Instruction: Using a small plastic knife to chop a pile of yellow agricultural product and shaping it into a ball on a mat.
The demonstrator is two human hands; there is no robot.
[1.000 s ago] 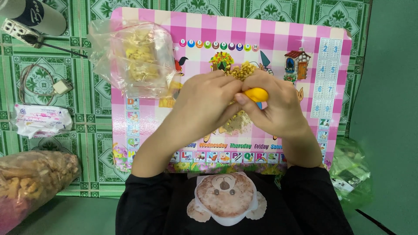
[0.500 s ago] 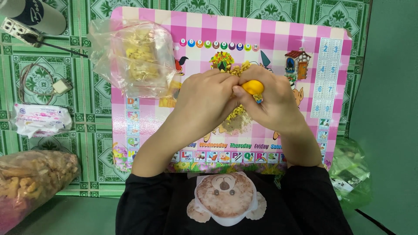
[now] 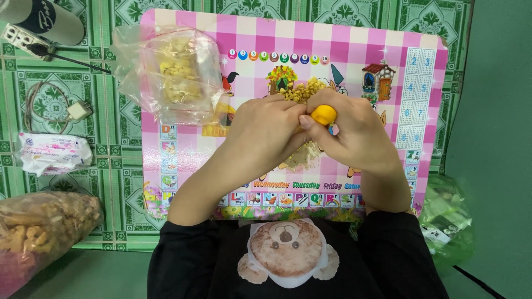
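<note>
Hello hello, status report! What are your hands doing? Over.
Left hand and right hand together, pinching a small yellow-orange piece. Tan bits piled on pink mat. Nothing in the way.

To your left on the green patterned tablecloth (image 3: 111,144) lie a white tissue pack (image 3: 54,152), a coiled white charger cable (image 3: 55,105) and a white power strip (image 3: 22,39) beside a grey-and-black cylinder (image 3: 41,19). You see a clear bag of pale yellow pieces (image 3: 174,75) resting on the pink checkered mat's (image 3: 366,39) upper left corner, a larger bag of brown snacks (image 3: 41,221) at the near left edge, and a green plastic bag (image 3: 446,218) at your right.
</note>
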